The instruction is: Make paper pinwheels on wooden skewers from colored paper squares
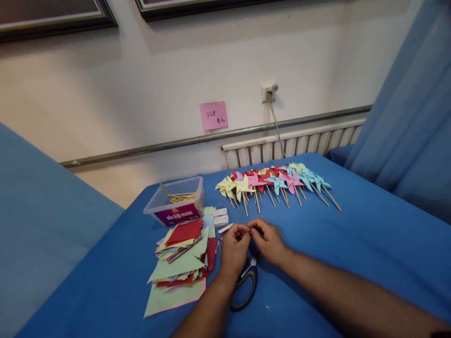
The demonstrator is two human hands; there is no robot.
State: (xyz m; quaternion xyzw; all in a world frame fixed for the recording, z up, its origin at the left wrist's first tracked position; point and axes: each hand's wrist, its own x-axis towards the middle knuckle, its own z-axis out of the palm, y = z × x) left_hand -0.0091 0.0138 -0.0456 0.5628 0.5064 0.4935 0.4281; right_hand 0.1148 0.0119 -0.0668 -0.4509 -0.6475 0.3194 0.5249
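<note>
My left hand and my right hand meet above the middle of the table, fingertips pinched together. Whatever sits between them is too small to make out. Just under my hands lies a pair of scissors with dark handles, its blades partly hidden. Beside my left hand, a small white flap or box edge shows, mostly covered by the fingers. Two small white boxes rest behind it. Stacks of coloured paper in green, red and yellow are to the left of my left hand.
A clear plastic tub with thin wooden sticks stands at the back left. Several finished paper pinwheels on sticks lie along the back of the blue-covered table. Behind are a radiator, a pipe and a wall socket.
</note>
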